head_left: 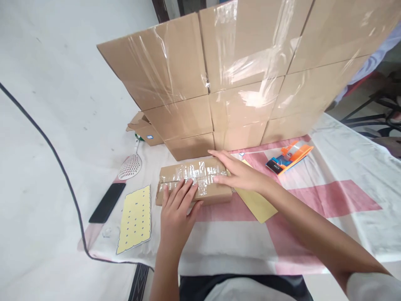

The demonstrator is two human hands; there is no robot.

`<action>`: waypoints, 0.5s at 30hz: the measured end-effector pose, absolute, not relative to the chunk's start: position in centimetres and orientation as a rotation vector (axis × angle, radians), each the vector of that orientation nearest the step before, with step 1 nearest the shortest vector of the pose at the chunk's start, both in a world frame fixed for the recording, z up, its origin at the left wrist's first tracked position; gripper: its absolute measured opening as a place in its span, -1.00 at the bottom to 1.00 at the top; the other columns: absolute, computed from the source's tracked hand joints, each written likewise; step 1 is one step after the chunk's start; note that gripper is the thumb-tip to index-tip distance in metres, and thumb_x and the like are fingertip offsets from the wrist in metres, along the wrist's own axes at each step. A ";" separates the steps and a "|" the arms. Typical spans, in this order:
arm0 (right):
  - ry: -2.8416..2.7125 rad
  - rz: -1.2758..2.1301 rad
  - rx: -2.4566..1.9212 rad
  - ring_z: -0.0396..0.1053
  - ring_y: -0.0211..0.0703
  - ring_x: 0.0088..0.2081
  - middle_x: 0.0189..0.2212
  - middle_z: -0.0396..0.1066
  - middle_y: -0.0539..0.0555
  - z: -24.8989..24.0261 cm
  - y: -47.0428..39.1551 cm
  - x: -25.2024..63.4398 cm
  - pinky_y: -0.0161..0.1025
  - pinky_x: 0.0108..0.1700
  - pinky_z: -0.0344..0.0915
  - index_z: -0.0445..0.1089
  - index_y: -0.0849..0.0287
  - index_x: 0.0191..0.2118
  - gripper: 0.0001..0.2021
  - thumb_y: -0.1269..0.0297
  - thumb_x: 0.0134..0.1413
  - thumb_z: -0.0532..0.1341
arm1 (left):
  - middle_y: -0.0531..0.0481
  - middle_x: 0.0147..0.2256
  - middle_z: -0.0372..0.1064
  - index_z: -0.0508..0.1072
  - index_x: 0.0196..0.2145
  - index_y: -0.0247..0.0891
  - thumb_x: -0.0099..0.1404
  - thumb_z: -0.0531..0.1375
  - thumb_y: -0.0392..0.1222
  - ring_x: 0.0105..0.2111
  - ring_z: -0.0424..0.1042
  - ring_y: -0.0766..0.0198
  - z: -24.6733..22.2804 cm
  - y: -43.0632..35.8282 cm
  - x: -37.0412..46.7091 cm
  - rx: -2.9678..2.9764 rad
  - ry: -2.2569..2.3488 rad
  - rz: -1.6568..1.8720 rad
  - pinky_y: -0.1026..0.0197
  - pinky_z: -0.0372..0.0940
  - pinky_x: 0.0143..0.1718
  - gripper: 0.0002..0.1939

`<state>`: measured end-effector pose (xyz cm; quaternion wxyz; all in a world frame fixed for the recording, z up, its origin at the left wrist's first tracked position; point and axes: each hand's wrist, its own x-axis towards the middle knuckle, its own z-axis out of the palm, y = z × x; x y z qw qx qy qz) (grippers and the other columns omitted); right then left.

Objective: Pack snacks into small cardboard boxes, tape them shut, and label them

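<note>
A small brown cardboard box (216, 193) lies on the cloth-covered table, with shiny clear tape along its top seam. My left hand (178, 205) rests on the front left part of the box, fingers stretched over the top and thumb at the front edge. My right hand (234, 172) is at the box's right end, its fingers extended and apart, touching the tape and the far edge. Beneath my right forearm a yellow paper strip (258, 205) is partly hidden. To the right lies an orange and blue tape dispenser (291, 156).
Taped cardboard panels (241, 83) stand like a wall behind the box. At left are a black phone (107, 202), a yellow dotted card (135, 219), a white perforated scoop (130, 167) and an open carton (147, 129). A black cable (62, 167) hangs along the left.
</note>
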<state>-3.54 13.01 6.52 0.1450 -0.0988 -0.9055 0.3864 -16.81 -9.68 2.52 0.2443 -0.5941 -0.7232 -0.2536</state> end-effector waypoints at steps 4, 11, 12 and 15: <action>-2.486 1.104 -0.314 0.09 0.15 0.45 0.47 0.01 0.31 3.1 11.7 1.7 0.12 0.37 0.21 -0.14 0.09 0.52 -0.17 -0.12 0.32 0.18 | -0.17 0.16 0.51 0.40 0.24 -0.14 0.40 0.26 -0.26 0.25 0.43 -0.01 2.4 -10.1 -16.9 -1.640 -1.940 -0.669 -0.18 -0.06 0.47 -0.53; -2.291 0.741 -1.182 0.48 0.18 0.04 0.00 0.53 0.25 0.2 12.6 10.2 0.07 0.02 0.44 0.45 0.15 -0.03 -0.72 0.10 0.31 0.16 | -0.16 0.17 0.50 0.37 0.30 -0.04 0.37 0.29 -0.20 0.21 0.45 -0.12 2.4 -11.0 -18.2 -1.599 -1.956 -0.549 -0.32 -0.09 0.42 -0.44; -2.324 0.687 -1.294 0.46 0.23 0.05 0.00 0.52 0.27 -0.2 12.9 11.0 0.09 -0.01 0.43 0.43 0.17 0.02 -0.67 0.09 0.27 0.19 | -0.17 0.17 0.50 0.37 0.30 -0.04 0.36 0.29 -0.19 0.20 0.46 -0.14 2.4 -11.2 -18.7 -1.582 -1.952 -0.531 -0.34 -0.08 0.41 -0.43; -2.457 0.653 -1.413 0.37 0.28 0.10 0.05 0.45 0.27 -1.2 13.4 12.3 0.09 -0.02 0.40 0.37 0.17 0.11 -0.56 0.08 0.18 0.25 | -0.23 0.19 0.48 0.36 0.32 -0.04 0.33 0.33 -0.17 0.20 0.44 -0.22 2.3 -12.3 -20.3 -1.506 -1.954 -0.439 -0.43 -0.05 0.37 -0.38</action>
